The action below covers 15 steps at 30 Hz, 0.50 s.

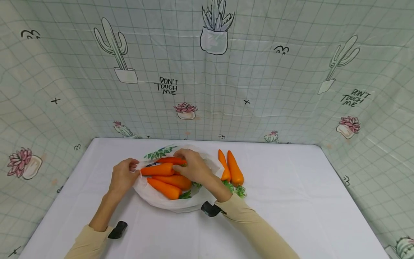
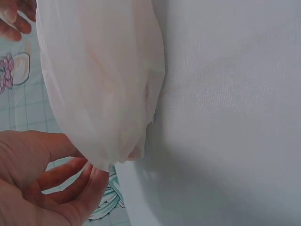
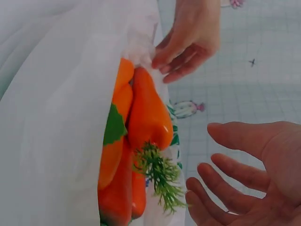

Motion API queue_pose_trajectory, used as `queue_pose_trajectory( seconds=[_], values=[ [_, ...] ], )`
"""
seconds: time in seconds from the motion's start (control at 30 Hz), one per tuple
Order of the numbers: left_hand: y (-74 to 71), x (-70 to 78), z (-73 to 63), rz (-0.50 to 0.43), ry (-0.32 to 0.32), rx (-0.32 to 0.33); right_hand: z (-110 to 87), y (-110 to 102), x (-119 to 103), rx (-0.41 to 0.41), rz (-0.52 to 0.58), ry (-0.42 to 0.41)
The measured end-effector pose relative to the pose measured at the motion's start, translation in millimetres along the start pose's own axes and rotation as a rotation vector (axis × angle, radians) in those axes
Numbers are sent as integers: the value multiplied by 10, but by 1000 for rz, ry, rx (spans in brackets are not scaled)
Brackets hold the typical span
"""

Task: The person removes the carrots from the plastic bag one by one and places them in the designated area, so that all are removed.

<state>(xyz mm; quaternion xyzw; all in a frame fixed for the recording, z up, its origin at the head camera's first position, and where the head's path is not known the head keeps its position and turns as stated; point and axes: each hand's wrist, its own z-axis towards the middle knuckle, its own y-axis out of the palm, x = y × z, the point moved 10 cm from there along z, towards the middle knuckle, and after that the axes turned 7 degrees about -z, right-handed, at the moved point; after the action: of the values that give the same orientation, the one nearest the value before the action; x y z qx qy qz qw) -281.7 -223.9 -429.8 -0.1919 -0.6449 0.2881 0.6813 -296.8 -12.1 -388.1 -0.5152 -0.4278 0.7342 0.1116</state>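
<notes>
Several orange carrots, toy-like and glossy, lie in an open white plastic bag (image 1: pixel 152 204). My left hand (image 1: pixel 123 176) pinches the bag's left rim between thumb and fingers, as the left wrist view also shows. Over the bag's far side reaches my right hand (image 1: pixel 195 167), beside the blunt end of the top carrot (image 1: pixel 158 169). In the right wrist view this right hand (image 3: pixel 240 183) has its fingers apart and loosely bent, holding nothing. Feathery green tops (image 3: pixel 160 179) hang from the nearest carrot (image 3: pixel 149 113) there.
Two more carrots (image 1: pixel 235 169) with green tops lie on the white tablecloth (image 1: pixel 284 201) just right of the bag. A grid-patterned curtain (image 1: pixel 258 79) with cactus drawings stands behind the table and along both sides.
</notes>
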Motion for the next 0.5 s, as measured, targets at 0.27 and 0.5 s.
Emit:
queue_pose_trajectory(
  seconds=[0.27,0.5],
  values=[
    [-75,-37,9,-39,-5,-19,94,184,-87,-43,-87,0],
    [-75,-115,28,-46,-24,-32,152,316,-137,-53,-139,-17]
  ],
)
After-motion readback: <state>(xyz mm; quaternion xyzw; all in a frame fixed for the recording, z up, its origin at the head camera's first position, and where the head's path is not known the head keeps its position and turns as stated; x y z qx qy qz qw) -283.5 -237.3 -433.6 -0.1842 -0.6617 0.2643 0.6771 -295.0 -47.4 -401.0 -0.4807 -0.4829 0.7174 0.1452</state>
